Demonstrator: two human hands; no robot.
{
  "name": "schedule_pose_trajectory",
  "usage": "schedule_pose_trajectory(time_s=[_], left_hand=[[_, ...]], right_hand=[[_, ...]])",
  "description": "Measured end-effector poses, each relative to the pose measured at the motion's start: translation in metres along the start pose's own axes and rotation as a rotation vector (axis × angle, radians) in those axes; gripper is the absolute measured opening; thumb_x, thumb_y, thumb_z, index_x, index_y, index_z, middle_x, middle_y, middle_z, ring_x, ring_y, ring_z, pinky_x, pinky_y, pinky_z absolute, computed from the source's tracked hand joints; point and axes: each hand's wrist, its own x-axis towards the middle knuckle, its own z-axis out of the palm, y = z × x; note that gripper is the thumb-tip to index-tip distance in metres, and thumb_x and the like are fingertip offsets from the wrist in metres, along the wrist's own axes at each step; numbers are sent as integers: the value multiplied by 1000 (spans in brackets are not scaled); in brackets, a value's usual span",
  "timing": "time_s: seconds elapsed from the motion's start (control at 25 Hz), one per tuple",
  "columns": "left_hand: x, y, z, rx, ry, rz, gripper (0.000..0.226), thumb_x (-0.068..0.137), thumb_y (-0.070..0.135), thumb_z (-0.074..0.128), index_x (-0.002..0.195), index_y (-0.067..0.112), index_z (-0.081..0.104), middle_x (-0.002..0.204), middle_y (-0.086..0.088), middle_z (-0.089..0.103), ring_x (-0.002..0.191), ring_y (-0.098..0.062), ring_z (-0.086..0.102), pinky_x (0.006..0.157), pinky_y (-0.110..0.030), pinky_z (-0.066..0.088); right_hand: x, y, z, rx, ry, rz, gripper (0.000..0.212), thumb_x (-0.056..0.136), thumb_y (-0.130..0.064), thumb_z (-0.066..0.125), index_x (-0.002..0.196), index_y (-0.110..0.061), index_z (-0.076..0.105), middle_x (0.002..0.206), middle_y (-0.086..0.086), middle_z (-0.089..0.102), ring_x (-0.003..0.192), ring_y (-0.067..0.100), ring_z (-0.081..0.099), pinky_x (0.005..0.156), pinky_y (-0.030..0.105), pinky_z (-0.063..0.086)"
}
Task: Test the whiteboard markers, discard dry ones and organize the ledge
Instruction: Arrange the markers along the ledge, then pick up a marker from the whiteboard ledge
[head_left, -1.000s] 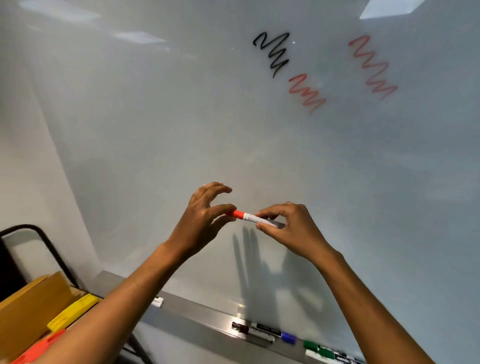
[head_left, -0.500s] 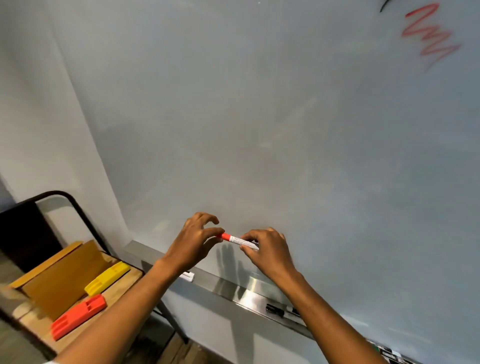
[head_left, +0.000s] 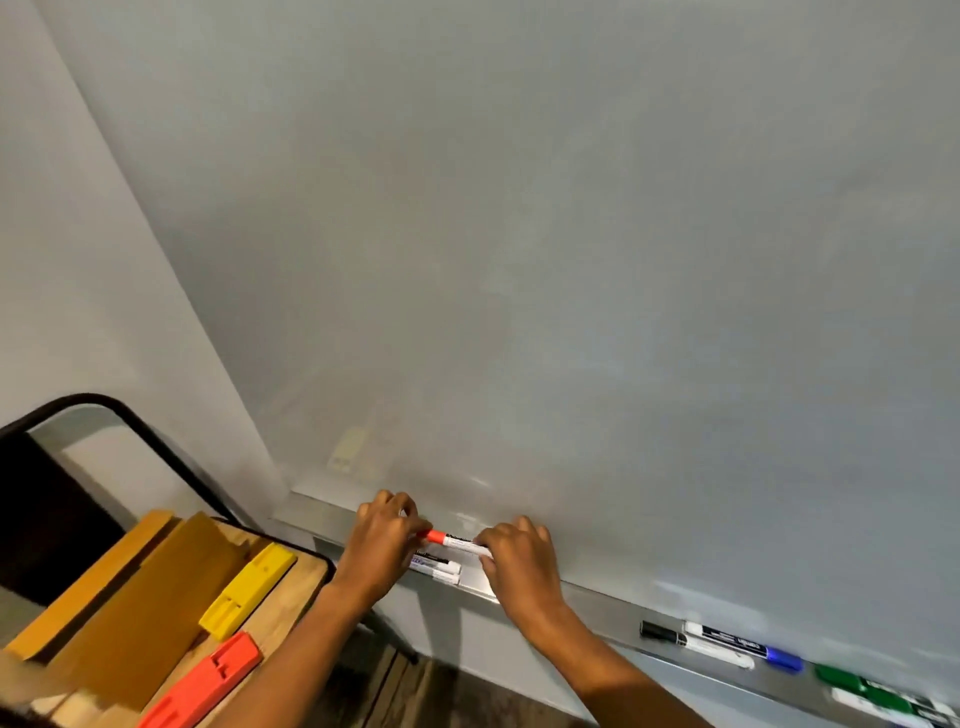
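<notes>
A white marker with a red cap (head_left: 453, 541) lies level just above the left end of the metal ledge (head_left: 597, 605). My left hand (head_left: 385, 540) pinches its red cap end. My right hand (head_left: 519, 564) grips the white barrel at the other end. Under it, on the ledge, lies another white marker (head_left: 436, 566). Farther right on the ledge lie a black-capped marker (head_left: 670, 633), a blue-capped marker (head_left: 737, 647) and green-capped markers (head_left: 878, 693).
The whiteboard (head_left: 545, 260) fills the view above the ledge. At lower left stands a wooden table (head_left: 291, 587) with a black frame, carrying a yellow eraser (head_left: 248, 590), an orange eraser (head_left: 202, 686) and brown wooden blocks (head_left: 130, 597).
Both hands have come down and leftward with the red-capped marker, from in front of the board to just above the ledge's left end. The view has tilted down; the scribbles have left the frame.
</notes>
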Motion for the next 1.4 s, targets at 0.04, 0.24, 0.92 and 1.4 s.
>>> schedule_pose_trajectory(time_s=[0.04,0.24,0.92,1.4], left_hand=[[-1,-8,7,10,-24,-25,30,65,25,90,90,34,76,90,6,62,84,-17,55,65,-32,46],[3,-29,28,61,-104,-79,37,52,20,96,83,30,78,79,1,63,74,-20,57,59,-27,38],[21,-70,84,131,-211,-66,29,52,15,92,70,27,72,59,0,64,53,-23,60,46,-28,44],[21,36,78,-98,-8,167,14,80,29,75,90,19,74,84,-3,67,75,-21,61,61,-30,53]], right_hand=[[5,-7,10,-45,-31,17,15,75,-27,81,89,-28,77,80,-8,73,82,20,63,69,32,48],[23,-27,54,-149,-127,46,25,52,-26,93,65,-24,72,60,-4,66,64,21,60,55,33,48],[36,-26,137,20,136,2,22,58,-12,84,73,-21,69,70,-3,66,44,13,55,39,20,44],[-27,55,110,-36,600,-9,26,86,-28,73,102,-8,75,98,8,74,82,27,69,67,33,55]])
